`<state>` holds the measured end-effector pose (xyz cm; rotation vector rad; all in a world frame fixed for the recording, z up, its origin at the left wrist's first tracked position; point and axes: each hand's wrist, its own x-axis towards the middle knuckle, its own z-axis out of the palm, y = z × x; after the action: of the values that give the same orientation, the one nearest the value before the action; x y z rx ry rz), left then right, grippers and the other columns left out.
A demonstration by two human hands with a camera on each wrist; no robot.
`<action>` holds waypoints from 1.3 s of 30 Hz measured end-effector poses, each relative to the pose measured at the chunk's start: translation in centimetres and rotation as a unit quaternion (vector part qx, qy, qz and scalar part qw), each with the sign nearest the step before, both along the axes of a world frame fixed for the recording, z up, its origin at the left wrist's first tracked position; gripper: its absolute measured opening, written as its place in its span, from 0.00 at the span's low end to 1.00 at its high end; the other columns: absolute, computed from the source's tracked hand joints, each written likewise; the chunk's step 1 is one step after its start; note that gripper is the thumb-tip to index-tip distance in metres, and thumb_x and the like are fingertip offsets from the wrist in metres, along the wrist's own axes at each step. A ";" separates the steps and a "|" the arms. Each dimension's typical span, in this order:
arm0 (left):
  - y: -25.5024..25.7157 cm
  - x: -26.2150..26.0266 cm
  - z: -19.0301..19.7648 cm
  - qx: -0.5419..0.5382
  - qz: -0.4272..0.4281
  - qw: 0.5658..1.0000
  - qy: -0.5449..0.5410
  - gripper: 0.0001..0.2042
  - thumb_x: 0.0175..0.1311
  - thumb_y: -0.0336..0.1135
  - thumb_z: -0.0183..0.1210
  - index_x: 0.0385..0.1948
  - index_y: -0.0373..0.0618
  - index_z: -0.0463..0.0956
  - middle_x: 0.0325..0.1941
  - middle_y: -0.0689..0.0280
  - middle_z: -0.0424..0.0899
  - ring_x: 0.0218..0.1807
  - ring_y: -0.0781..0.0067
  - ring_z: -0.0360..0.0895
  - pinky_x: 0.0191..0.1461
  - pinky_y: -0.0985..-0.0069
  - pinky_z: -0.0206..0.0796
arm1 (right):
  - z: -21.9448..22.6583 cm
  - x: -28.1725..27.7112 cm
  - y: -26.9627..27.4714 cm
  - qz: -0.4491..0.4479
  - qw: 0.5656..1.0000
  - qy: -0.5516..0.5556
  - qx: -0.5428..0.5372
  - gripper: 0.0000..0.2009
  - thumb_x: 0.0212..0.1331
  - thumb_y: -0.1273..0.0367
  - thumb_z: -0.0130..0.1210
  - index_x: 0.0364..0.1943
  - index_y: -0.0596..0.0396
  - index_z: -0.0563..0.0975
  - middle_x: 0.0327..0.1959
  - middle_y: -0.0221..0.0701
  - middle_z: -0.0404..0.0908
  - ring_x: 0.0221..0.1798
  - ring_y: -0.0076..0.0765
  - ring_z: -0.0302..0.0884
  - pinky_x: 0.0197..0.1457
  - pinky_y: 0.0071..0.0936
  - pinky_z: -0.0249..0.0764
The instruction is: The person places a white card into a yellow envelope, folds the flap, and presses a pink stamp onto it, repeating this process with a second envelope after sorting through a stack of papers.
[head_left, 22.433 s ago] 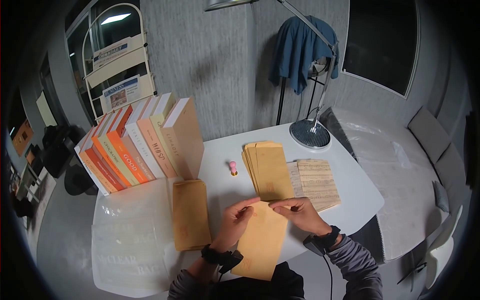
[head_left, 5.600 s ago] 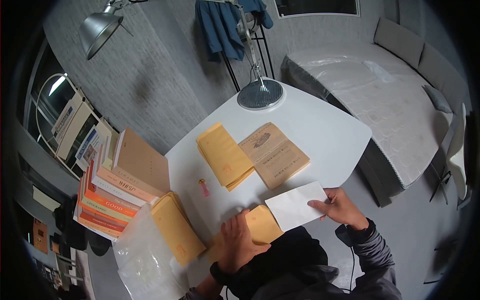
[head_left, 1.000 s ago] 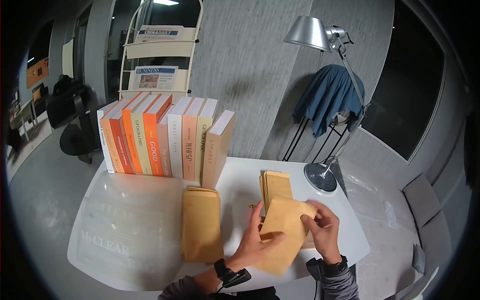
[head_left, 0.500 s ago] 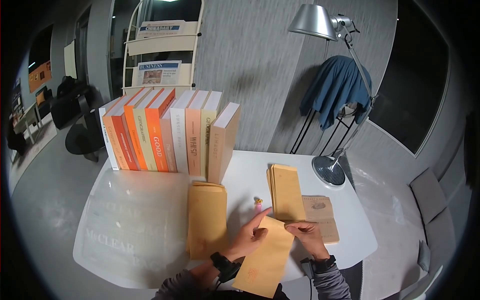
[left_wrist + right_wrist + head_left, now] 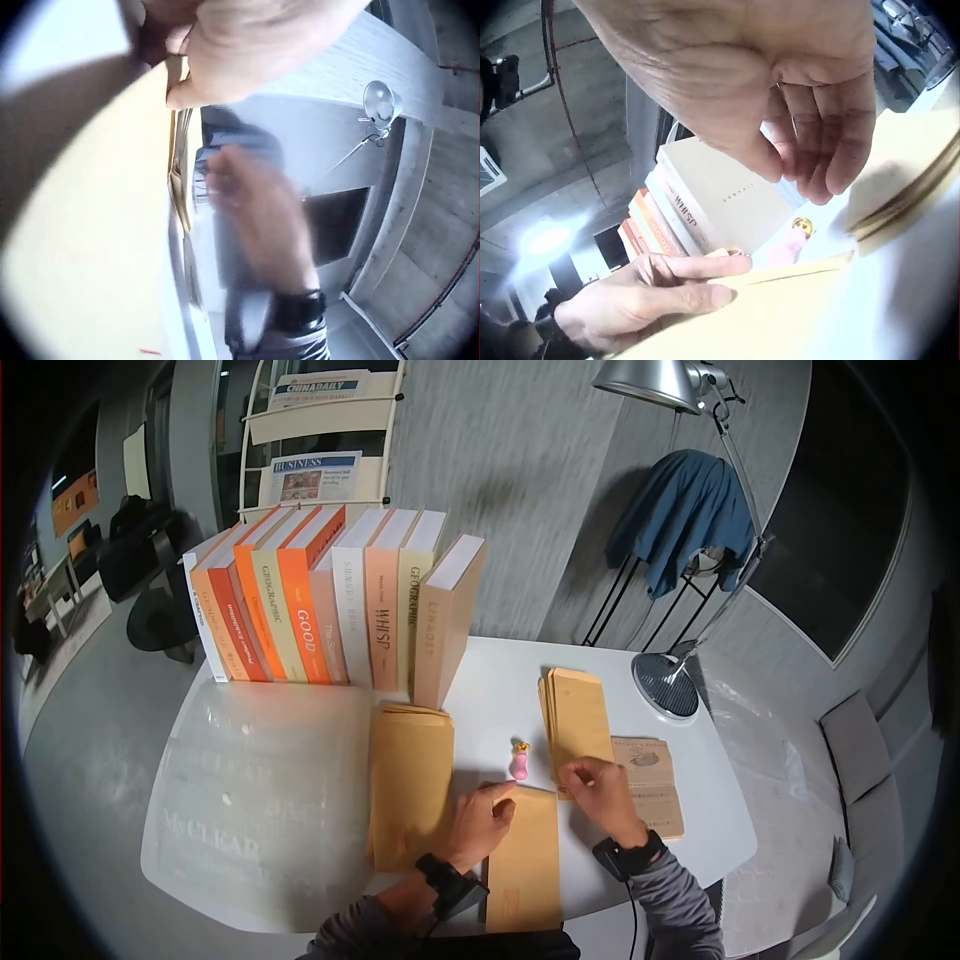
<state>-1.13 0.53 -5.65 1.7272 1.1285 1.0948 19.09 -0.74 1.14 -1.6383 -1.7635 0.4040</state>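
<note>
In the head view my left hand [image 5: 482, 828] pinches the upper left corner of a tan envelope [image 5: 524, 855] near the table's front edge. The right wrist view shows the left thumb on the envelope's face [image 5: 787, 315] and the index finger along its top edge. Nothing is in my right hand [image 5: 605, 800], its fingers loosely bent over the lower end of an envelope stack [image 5: 580, 710]. A pink stamp with a gold end [image 5: 519, 762] lies just above the pinched envelope. Another envelope stack [image 5: 412, 785] lies left of my left hand.
A row of upright books [image 5: 345, 600] stands at the back left, behind clear plastic bags [image 5: 265, 790]. A printed brown booklet [image 5: 650, 785] lies right of the rear stack. The lamp's round base [image 5: 664, 685] stands at the table's back right.
My right hand has let go of the envelope's upper right corner and moved up slightly. The envelope has turned straighter. The white paper held 5.6 s ago is out of sight.
</note>
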 end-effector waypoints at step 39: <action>1.7 -0.7 -2.3 0.112 0.056 0.992 0.017 0.10 0.56 0.19 0.57 0.37 0.37 0.84 0.43 0.53 0.84 0.41 0.53 0.83 0.45 0.68 0.77 | -3.2 -4.0 -0.2 0.136 0.978 0.157 -0.031 0.07 0.62 0.78 0.60 0.42 0.65 0.79 0.38 0.32 0.80 0.38 0.22 0.80 0.42 0.19 0.78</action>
<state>-1.80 2.23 -7.94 1.8788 1.1723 1.3066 15.06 -0.95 -2.08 -1.2904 -1.7467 0.8062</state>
